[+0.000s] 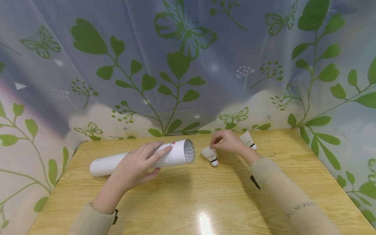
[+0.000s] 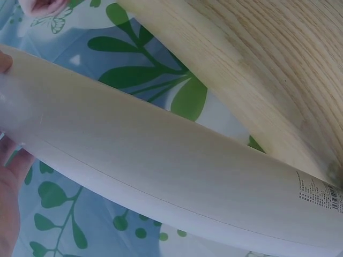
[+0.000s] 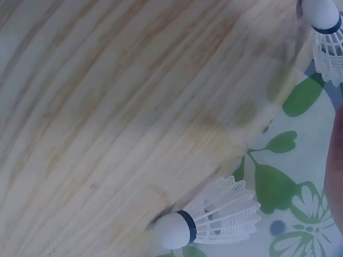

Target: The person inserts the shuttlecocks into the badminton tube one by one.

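Observation:
My left hand (image 1: pixel 141 163) grips a long white shuttlecock tube (image 1: pixel 108 164), fingers over the top and thumb at the near side. Its open end faces right, and the netted skirt of a shuttlecock shows inside. The same tube (image 2: pixel 161 144) crosses the left wrist view, small print near one end. With thumb and fingertips, my right hand (image 1: pixel 229 142) pinches the skirt of a white shuttlecock (image 1: pixel 211 157) just right of the tube's mouth; its cork points toward me. A second shuttlecock (image 1: pixel 248 141) lies behind the right wrist. Both shuttlecocks appear in the right wrist view, the nearer-lying one (image 3: pixel 209 217) at the bottom.
A wooden table (image 1: pixel 182 202) bears everything, with a bright light reflection near its front. Behind the table's back edge hangs a curtain (image 1: pixel 132 107) printed with green leaves and butterflies; it also runs along both sides.

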Demonstrator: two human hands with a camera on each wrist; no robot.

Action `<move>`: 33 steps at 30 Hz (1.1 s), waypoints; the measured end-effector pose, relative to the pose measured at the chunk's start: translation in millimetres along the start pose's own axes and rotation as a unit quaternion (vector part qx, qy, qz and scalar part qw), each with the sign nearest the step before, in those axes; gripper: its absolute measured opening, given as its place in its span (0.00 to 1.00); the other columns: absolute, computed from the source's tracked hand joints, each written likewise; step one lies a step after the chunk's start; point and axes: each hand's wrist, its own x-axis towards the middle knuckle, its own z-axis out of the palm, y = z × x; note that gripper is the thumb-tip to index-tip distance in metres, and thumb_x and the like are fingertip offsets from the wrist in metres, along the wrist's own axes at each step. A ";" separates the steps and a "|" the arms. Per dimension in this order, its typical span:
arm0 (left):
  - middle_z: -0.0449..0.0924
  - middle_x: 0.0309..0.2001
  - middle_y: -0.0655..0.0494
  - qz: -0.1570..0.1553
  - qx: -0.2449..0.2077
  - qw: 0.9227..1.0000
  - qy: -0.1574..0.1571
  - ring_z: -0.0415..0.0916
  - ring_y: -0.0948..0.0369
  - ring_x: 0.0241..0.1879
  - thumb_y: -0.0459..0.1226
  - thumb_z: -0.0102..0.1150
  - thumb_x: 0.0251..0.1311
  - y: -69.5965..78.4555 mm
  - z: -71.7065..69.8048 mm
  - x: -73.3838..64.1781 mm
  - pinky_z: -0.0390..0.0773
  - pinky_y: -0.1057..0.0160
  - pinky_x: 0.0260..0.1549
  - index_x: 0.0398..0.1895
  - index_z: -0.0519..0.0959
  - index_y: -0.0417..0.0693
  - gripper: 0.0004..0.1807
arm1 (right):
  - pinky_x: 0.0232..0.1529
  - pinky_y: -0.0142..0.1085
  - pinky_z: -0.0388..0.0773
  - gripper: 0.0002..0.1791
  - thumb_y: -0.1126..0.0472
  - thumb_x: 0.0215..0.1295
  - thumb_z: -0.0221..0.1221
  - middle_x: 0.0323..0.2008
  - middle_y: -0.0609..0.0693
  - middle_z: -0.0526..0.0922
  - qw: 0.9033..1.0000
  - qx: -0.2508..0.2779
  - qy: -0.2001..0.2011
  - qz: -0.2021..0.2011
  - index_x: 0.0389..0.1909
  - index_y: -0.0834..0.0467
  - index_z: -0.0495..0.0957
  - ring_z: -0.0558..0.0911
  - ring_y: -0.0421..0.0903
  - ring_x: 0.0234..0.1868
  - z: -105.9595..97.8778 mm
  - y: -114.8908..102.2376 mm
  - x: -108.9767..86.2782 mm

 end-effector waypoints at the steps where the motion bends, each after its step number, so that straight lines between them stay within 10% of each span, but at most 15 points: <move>1: 0.81 0.59 0.44 0.000 0.000 1.000 0.001 0.87 0.47 0.48 0.34 0.81 0.45 0.0 0.1 -0.2 0.92 0.51 0.40 0.77 0.71 0.53 0.50 | 0.48 0.41 0.87 0.02 0.63 0.67 0.71 0.37 0.50 0.89 1.000 -0.004 0.003 -0.004 0.33 0.55 0.90 0.86 0.43 0.41 -1.4 -0.6 -0.9; 23: 0.81 0.59 0.44 0.000 -0.002 1.000 0.002 0.87 0.48 0.48 0.35 0.80 0.46 -0.9 0.3 0.1 0.92 0.51 0.40 0.77 0.70 0.53 0.50 | 0.30 0.30 0.72 0.05 0.63 0.68 0.70 0.32 0.53 0.87 0.993 0.053 0.100 0.018 0.35 0.61 0.90 0.75 0.43 0.29 -40.2 -38.9 -20.5; 33: 0.81 0.59 0.44 0.000 0.003 1.000 0.005 0.87 0.48 0.48 0.34 0.81 0.45 -1.1 0.5 0.4 0.92 0.52 0.40 0.77 0.71 0.52 0.50 | 0.34 0.27 0.77 0.03 0.67 0.66 0.71 0.31 0.53 0.87 0.980 0.081 0.176 -0.044 0.34 0.64 0.89 0.77 0.38 0.31 -50.8 -73.3 -37.2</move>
